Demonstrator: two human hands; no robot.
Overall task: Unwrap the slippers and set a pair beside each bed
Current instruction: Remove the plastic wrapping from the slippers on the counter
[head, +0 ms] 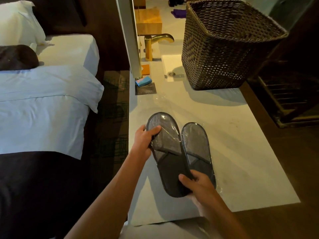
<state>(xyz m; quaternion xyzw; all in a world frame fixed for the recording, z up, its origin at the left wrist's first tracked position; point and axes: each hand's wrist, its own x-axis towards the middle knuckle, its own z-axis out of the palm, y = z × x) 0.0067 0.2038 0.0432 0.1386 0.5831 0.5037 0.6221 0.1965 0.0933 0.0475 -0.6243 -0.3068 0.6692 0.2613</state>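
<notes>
Nearest the camera, the right hand [193, 184] is closed on the heel end of a dark grey slipper [170, 163], thumb on top and fingers underneath, while the left hand [144, 141] pinches the toe end of the same slipper through the clear plastic wrap [164, 128] that covers its front half. This slipper is lifted a little above the pale surface [233, 152] and lies at a slant, its heel toward the near edge. Just beside it on the right, a second slipper [196, 149] lies flat on the surface, its toe under glossy plastic too; more clear film spreads out around it toward the near right corner. Whether the two slippers touch along their inner edges cannot be told. Farther back, on the right side of the surface, stands a dark woven basket [224, 49], tilted in this wide view, partly over a shallow white sink [170, 66]. Near the left edge lie a small blue and pink packet [143, 81] on a dark square tray [146, 89], and behind them a gold tap [155, 44] rises beside the sink. To the left, across a strip of patterned carpet [114, 118], a bed [43, 107] carries white sheets, a dark runner across its near end, a dark cushion [16, 56] and a white pillow [19, 23] at the far end.
</notes>
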